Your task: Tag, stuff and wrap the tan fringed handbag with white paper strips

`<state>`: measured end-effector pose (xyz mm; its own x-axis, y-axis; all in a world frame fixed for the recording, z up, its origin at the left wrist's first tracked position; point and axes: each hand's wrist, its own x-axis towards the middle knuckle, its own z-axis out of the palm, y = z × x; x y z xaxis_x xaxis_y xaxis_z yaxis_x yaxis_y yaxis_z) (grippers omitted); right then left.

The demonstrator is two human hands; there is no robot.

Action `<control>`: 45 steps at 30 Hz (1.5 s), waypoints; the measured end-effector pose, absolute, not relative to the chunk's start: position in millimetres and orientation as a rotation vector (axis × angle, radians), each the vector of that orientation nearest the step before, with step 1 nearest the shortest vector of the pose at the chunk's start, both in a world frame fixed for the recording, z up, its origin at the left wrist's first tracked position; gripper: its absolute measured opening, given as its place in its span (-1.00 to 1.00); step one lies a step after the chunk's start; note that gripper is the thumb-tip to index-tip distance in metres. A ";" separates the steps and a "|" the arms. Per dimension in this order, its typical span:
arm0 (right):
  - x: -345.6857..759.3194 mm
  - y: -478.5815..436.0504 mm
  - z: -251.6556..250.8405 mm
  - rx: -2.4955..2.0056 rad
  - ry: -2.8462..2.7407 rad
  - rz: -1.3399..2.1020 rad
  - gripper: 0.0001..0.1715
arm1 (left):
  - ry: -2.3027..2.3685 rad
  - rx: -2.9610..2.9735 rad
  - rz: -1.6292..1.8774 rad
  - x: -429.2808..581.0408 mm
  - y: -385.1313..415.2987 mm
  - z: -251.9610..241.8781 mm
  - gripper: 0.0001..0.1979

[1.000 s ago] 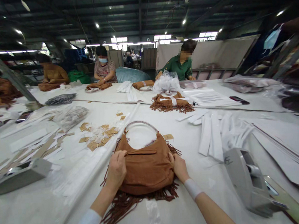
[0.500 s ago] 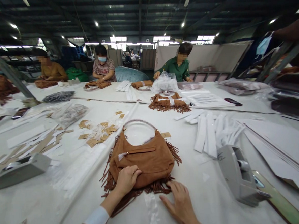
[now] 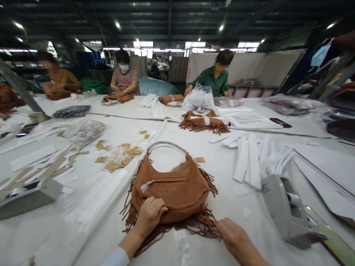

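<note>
A brown suede handbag [image 3: 172,191] with a curved handle and long fringe lies flat in front of me, its zip pull wrapped in white. My left hand [image 3: 151,217] presses on the lower left of the bag, its fingers curled over the bottom edge. At the bag's lower right, the fingers of my right hand [image 3: 232,234] are closed on the ends of some fringe strands [image 3: 205,222], which are drawn out to the right. A clear plastic strip [image 3: 182,249] lies on the table just below the bag.
Grey tape dispensers stand at the right [image 3: 287,210] and left [image 3: 25,198]. Brown hang tags [image 3: 121,154] lie beyond the bag on the left, white paper strips [image 3: 249,160] on the right. Another fringed bag [image 3: 205,121] lies farther back. Several people work across the table.
My right hand has moved right and closed from spread fingers onto the fringe, pulling strands outward. My left hand stays on the bag.
</note>
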<state>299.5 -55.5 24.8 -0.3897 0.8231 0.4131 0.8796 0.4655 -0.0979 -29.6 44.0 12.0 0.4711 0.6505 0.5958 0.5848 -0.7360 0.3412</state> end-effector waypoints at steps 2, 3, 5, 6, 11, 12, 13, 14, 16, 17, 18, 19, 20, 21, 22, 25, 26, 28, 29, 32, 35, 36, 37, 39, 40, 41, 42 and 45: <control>301.6 -70.2 23.2 -1.396 -2.343 -0.172 -0.72 | 1.065 2.698 1.091 -30.5 43.6 11.4 -0.80; 300.4 -74.8 22.0 -1.393 -2.344 -0.154 -0.72 | 1.062 2.732 1.075 -30.4 43.6 11.2 -0.78; 297.2 -79.0 19.7 -1.403 -2.336 -0.133 -0.71 | 1.096 2.769 1.052 -29.4 43.9 11.0 -0.75; 296.1 -79.3 18.9 -1.404 -2.337 -0.133 -0.71 | 1.123 2.775 1.044 -28.5 44.1 10.8 -0.74; 294.2 -76.8 23.3 -1.375 -2.368 -0.163 -0.72 | 1.231 2.773 1.017 -24.1 45.0 10.8 -0.73; 292.1 -76.3 26.5 -1.369 -2.353 -0.196 -0.70 | 1.247 2.762 1.002 -23.4 45.2 11.6 -0.72; 288.9 -75.8 30.6 -1.368 -2.333 -0.233 -0.70 | 1.261 2.741 0.986 -22.8 45.6 12.9 -0.71; 284.5 -75.3 35.2 -1.374 -2.307 -0.271 -0.71 | 1.271 2.714 0.972 -22.3 46.0 14.5 -0.70; 273.0 -74.6 44.5 -1.392 -2.246 -0.326 -0.82 | 1.281 2.661 0.956 -21.2 47.4 18.5 -0.69; 266.3 -74.4 48.1 -1.391 -2.226 -0.334 -0.87 | 1.281 2.643 0.951 -20.7 48.2 20.7 -0.68; 259.1 -74.2 50.5 -1.378 -2.225 -0.328 -0.84 | 1.281 2.631 0.945 -20.2 49.0 22.7 -0.68; 251.6 -73.9 51.6 -1.353 -2.242 -0.315 -0.76 | 1.282 2.624 0.934 -19.9 49.8 24.6 -0.68; 243.9 -73.3 51.3 -1.318 -2.279 -0.300 -0.69 | 1.282 2.619 0.922 -19.6 50.4 26.1 -0.68; 235.9 -72.3 49.8 -1.286 -2.336 -0.279 -0.63 | 1.279 2.610 0.911 -19.5 50.9 27.3 -0.68; 227.9 -70.5 47.4 -1.262 -2.404 -0.252 -0.57 | 1.275 2.599 0.900 -19.5 51.2 28.1 -0.68; 206.1 -60.8 38.5 -1.255 -2.601 -0.175 -0.46 | 1.252 2.590 0.881 -20.3 51.5 28.2 -0.69; 201.0 -56.5 35.6 -1.272 -2.650 -0.170 -0.43 | 1.245 2.592 0.876 -20.7 51.5 27.6 -0.69; 196.4 -47.7 30.3 -1.345 -2.696 -0.219 -0.42 | 1.238 2.600 0.864 -21.4 51.6 26.3 -0.68; 197.5 -44.1 27.9 -1.396 -2.696 -0.263 -0.46 | 1.236 2.604 0.856 -21.6 51.7 25.9 -0.68; 211.7 -38.7 22.4 -1.536 -2.650 -0.377 -0.55 | 1.231 2.624 0.813 -21.3 51.3 27.5 -0.67; 229.9 -40.4 19.8 -1.526 -2.639 -0.394 -0.51 | 1.266 2.645 0.723 -19.6 44.6 33.9 -0.68; 234.3 -41.5 19.5 -1.502 -2.637 -0.386 -0.50 | 1.288 2.647 0.694 -19.1 40.1 36.0 -0.70; 237.6 -42.3 19.5 -1.471 -2.634 -0.376 -0.49 | 1.307 2.646 0.678 -18.8 34.5 37.5 -0.69; 241.8 -43.7 20.3 -1.413 -2.609 -0.352 -0.50 | 1.316 2.650 0.698 -19.9 21.6 37.5 -0.44; 243.3 -44.5 21.5 -1.387 -2.592 -0.331 -0.50 | 1.302 2.654 0.724 -21.7 15.3 35.9 -0.24; 244.9 -45.4 23.3 -1.357 -2.578 -0.298 -0.51 | 1.286 2.652 0.755 -24.5 10.0 33.6 -0.07; 246.8 -46.5 26.1 -1.321 -2.559 -0.256 -0.53 | 1.267 2.640 0.787 -28.4 5.9 31.2 0.05; 253.3 -49.2 40.0 -1.211 -2.435 -0.156 -0.61 | 1.259 2.525 0.861 -43.6 2.5 28.3 0.17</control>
<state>253.3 -49.2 40.0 -0.5357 0.7374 0.4113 0.7840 0.6153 -0.0821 -43.6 2.5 28.3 0.4703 0.7793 0.4141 0.6680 -0.6210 0.4100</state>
